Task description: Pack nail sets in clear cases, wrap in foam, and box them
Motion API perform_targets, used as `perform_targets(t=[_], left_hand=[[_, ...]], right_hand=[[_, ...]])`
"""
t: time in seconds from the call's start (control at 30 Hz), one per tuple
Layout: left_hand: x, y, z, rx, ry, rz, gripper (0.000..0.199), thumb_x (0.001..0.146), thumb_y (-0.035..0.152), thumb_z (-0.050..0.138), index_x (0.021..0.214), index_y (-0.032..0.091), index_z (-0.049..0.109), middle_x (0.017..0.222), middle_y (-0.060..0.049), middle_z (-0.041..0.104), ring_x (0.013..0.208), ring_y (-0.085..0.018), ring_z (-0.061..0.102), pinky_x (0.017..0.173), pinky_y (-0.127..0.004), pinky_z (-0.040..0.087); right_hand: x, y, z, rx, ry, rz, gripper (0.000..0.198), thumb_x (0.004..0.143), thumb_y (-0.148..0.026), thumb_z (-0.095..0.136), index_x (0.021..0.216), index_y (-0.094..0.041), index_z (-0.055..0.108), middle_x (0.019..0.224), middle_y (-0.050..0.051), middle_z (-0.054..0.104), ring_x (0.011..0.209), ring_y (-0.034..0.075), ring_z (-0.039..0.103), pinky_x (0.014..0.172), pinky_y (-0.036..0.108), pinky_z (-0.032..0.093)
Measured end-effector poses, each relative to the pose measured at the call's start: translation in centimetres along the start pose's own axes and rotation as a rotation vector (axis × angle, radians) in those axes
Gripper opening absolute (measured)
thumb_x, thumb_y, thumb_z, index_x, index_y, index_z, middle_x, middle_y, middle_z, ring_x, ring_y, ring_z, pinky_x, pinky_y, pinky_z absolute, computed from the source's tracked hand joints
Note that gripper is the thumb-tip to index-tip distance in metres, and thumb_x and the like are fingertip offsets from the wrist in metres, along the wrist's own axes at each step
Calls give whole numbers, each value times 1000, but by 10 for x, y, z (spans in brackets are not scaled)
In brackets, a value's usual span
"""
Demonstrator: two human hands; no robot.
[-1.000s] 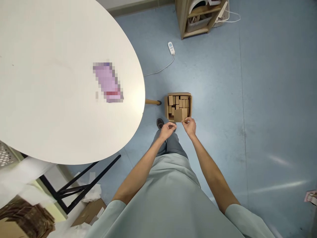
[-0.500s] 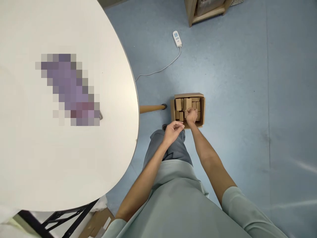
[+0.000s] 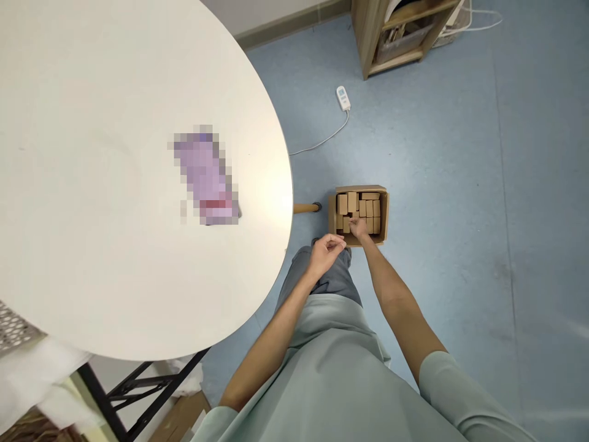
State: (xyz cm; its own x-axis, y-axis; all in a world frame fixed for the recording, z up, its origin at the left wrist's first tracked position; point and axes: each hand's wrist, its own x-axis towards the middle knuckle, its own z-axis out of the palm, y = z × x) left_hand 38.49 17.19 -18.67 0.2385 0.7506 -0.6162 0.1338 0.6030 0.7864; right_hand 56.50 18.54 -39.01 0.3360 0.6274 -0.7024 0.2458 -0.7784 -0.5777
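My right hand (image 3: pixel 358 228) reaches over the near side of an open cardboard box (image 3: pixel 385 215) on the floor. Its fingers are drawn together; anything in them is hidden or too small to make out. Several small brown cardboard boxes (image 3: pixel 369 209) are packed inside, and one small box (image 3: pixel 353 201) near the left looks higher than those around it. My left hand (image 3: pixel 326 253) hovers just outside the box's near left corner, above my legs. Thumb and fingertips meet in a pinch, and I cannot see what, if anything, is between them.
A round white table (image 3: pixel 138 276) fills the left, with a blurred-out purple object (image 3: pixel 205 175) on it. A table leg (image 3: pixel 306 208) stands close to the box. Beyond lie a white power-strip-like device (image 3: pixel 343 98) with a cord and a wooden shelf (image 3: pixel 368 37).
The view has shifted, so table and box appear farther right and lower. My right hand has moved slightly left and nearer to me within the box. My left hand keeps its pinched shape.
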Motion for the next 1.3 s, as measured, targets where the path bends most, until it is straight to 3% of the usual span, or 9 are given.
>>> perform_targets(t=[0.13,0.37,0.53,0.7,1.0,1.3], left_hand=[[-46,40,8,-12,-28,-3,13,88,30,75,87,18,69,117,-12,77,103,-22,74,97,-39,56],[-118,111,11,45,-52,18,15,88,33,72,86,20,66,114,-11,77,104,-22,74,95,-37,56],[-160,151,15,56,-15,48,24,85,43,77,92,22,68,110,-9,79,97,-22,74,92,-37,58],[-199,178,22,27,0,98,25,86,47,77,89,23,70,117,-10,78,103,-23,74,95,-38,58],[-258,189,20,-45,66,175,26,90,48,72,90,23,70,118,-12,77,111,-26,73,97,-40,57],[-304,179,-12,-193,156,274,26,89,46,73,81,23,64,113,-11,78,111,-26,73,103,-44,57]], right_hand=[[-73,-19,-41,28,-49,-21,4,73,-25,68,69,-22,66,72,1,73,86,24,73,97,48,57],[-193,-57,-107,97,-92,-109,15,72,-37,73,70,-23,68,82,4,78,91,25,75,102,50,56],[-255,-88,-150,157,-120,-197,29,72,-52,76,79,-24,71,90,7,81,95,28,77,101,51,57],[-299,-122,-185,232,-164,-295,40,74,-61,77,87,-24,71,116,14,79,111,31,75,104,52,56],[-360,-183,-201,336,-272,-435,34,81,-57,78,86,-26,65,133,15,72,125,32,70,107,51,56],[-434,-210,-183,328,-338,-534,27,84,-50,79,87,-27,65,132,13,72,127,31,70,111,50,56]])
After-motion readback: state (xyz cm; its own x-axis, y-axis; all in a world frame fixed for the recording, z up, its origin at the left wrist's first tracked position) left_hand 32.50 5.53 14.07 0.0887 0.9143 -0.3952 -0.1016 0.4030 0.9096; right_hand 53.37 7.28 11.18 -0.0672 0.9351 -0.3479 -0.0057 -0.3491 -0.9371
